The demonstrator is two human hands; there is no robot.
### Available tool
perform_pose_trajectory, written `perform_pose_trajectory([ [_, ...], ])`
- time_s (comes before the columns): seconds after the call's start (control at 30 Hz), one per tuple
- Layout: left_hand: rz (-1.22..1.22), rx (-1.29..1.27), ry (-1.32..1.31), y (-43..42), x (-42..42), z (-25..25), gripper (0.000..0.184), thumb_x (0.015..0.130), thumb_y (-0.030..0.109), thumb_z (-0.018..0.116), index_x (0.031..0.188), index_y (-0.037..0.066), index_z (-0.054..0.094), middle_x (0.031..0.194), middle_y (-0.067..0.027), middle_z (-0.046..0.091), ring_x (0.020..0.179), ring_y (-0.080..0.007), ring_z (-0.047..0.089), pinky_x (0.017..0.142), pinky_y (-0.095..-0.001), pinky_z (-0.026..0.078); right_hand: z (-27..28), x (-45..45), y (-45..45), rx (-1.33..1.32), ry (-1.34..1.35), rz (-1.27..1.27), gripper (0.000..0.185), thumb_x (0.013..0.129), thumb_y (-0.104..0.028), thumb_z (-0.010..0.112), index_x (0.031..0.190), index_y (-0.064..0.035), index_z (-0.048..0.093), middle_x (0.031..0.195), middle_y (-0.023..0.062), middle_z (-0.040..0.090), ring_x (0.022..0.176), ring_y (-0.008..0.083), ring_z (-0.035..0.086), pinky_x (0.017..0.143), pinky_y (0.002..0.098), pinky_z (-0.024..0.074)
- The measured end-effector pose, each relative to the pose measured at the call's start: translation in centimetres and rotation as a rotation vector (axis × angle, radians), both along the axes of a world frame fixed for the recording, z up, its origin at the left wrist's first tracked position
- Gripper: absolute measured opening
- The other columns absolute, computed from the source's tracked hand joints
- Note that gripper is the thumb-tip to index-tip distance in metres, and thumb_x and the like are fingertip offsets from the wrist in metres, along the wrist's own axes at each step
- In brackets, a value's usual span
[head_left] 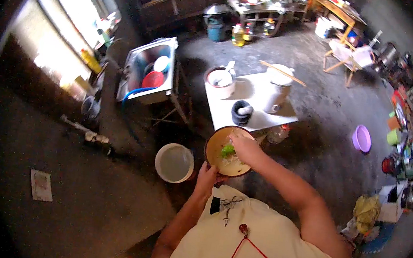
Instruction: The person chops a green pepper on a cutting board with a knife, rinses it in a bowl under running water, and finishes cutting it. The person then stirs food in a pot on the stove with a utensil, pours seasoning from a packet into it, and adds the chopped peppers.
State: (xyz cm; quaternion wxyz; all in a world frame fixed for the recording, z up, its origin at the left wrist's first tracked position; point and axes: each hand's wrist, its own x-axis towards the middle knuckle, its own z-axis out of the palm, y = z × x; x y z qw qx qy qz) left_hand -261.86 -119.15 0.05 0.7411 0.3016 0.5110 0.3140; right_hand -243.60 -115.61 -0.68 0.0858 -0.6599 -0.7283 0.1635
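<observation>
A round bowl (215, 155) with a dark rim and yellowish inside is held in front of my body, near the table's front edge. My left hand (206, 178) grips its lower left rim. Inside lie bright green pieces (228, 150) and some pale food. My right hand (244, 146) reaches into the bowl from the right, fingers closed at the green pieces; what they hold is too small to tell. Beyond the bowl, a dark mortar (241, 113) with a pale pestle stands on the white table (212, 105).
The table also bears a white pot (220, 83) and a tall white container (276, 93) with chopsticks across it. A bucket of water (174, 163) stands left of the bowl. A sink (137, 70) is further left; a jar (278, 133) and purple basin (361, 139) are right.
</observation>
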Motion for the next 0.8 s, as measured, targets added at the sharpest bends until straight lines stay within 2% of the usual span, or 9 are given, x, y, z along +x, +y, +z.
perform_pose_trajectory([
  [0.03,0.011,0.011,-0.023,-0.3,1.9,0.3,0.031,0.089,0.015,0.045,0.115,0.0,0.042,0.101,-0.0134,0.056,0.078,-0.0218,0.062,0.065,-0.0321,0.055,0.0,1.1,-1.1,0.173,-0.086,-0.054,0.04,0.076,-0.02,0.062,0.109,-0.0029,0.048,0.098,0.018,0.057,0.086,0.031,0.061,0.07,0.0431,0.0498],
  [0.13,-0.086,0.074,-0.045,-0.8,6.7,-0.4,0.029,0.089,0.016,0.045,0.114,0.001,0.043,0.101,-0.0123,0.056,0.075,-0.0206,0.062,0.066,-0.0335,0.055,2.1,5.0,-4.4,0.296,-0.146,0.002,0.043,0.074,-0.025,0.065,0.107,-0.0036,0.048,0.097,0.015,0.059,0.086,0.0293,0.062,0.068,0.0428,0.0499],
  [0.2,-0.168,0.058,-0.017,-1.3,10.0,0.1,0.031,0.089,0.018,0.046,0.116,0.003,0.043,0.105,-0.0111,0.056,0.081,-0.0209,0.061,0.068,-0.0346,0.054,0.6,8.5,-5.7,0.228,-0.074,-0.026,0.04,0.073,-0.026,0.065,0.103,-0.0035,0.051,0.097,0.0145,0.059,0.085,0.0291,0.062,0.068,0.042,0.0499],
  [0.27,-0.244,0.043,0.014,-1.7,12.8,0.3,0.033,0.09,0.021,0.047,0.119,0.005,0.042,0.109,-0.01,0.055,0.088,-0.0211,0.06,0.07,-0.0357,0.054,2.0,11.9,-6.4,-0.151,0.028,-0.133,0.039,0.072,-0.027,0.067,0.1,-0.0042,0.052,0.097,0.0152,0.059,0.087,0.03,0.061,0.069,0.0436,0.0492],
  [0.37,-0.331,0.072,-0.033,-1.9,16.6,-0.2,0.032,0.09,0.021,0.048,0.117,0.004,0.043,0.108,-0.0102,0.055,0.088,-0.0216,0.06,0.071,-0.036,0.053,-1.5,15.8,-7.6,0.027,-0.24,-0.26,0.031,0.075,-0.027,0.063,0.099,-0.0082,0.054,0.102,0.0127,0.057,0.098,0.0299,0.055,0.081,0.0409,0.0449],
  [0.47,-0.365,0.068,-0.052,-1.5,20.4,-0.5,0.029,0.09,0.016,0.045,0.114,0.0,0.042,0.102,-0.0134,0.057,0.078,-0.0239,0.064,0.069,-0.0343,0.055,0.3,19.1,-9.5,-0.1,0.019,-0.141,0.028,0.075,-0.022,0.062,0.097,-0.006,0.054,0.096,0.0137,0.057,0.097,0.0281,0.056,0.08,0.0385,0.0458],
  [0.6,-0.465,0.035,-0.068,0.4,25.1,-0.4,0.031,0.088,0.013,0.045,0.116,0.001,0.039,0.103,-0.0124,0.056,0.082,-0.0243,0.063,0.069,-0.0343,0.055,-1.4,23.0,-8.8,-0.005,-0.29,-0.532,0.028,0.073,-0.017,0.062,0.098,-0.0067,0.055,0.089,0.0143,0.061,0.086,0.0317,0.061,0.072,0.0425,0.0494],
  [0.73,-0.571,0.096,-0.118,2.4,29.5,-1.7,0.028,0.087,0.012,0.046,0.113,0.002,0.04,0.103,-0.012,0.055,0.085,-0.0226,0.061,0.067,-0.0337,0.055,-0.3,27.5,-8.8,-0.076,0.029,-0.41,0.031,0.071,-0.021,0.067,0.093,-0.0052,0.053,0.08,0.015,0.058,0.079,0.0317,0.059,0.071,0.0393,0.047],
  [0.8,-0.607,0.199,-0.092,3.8,31.9,-1.9,0.026,0.087,0.011,0.045,0.111,0.002,0.042,0.103,-0.0116,0.055,0.085,-0.0214,0.061,0.067,-0.0334,0.055,1.9,30.0,-8.1,-0.024,-0.004,-0.54,0.028,0.072,-0.017,0.065,0.095,-0.0066,0.053,0.085,0.0147,0.058,0.082,0.0299,0.059,0.071,0.0386,0.0476],
])
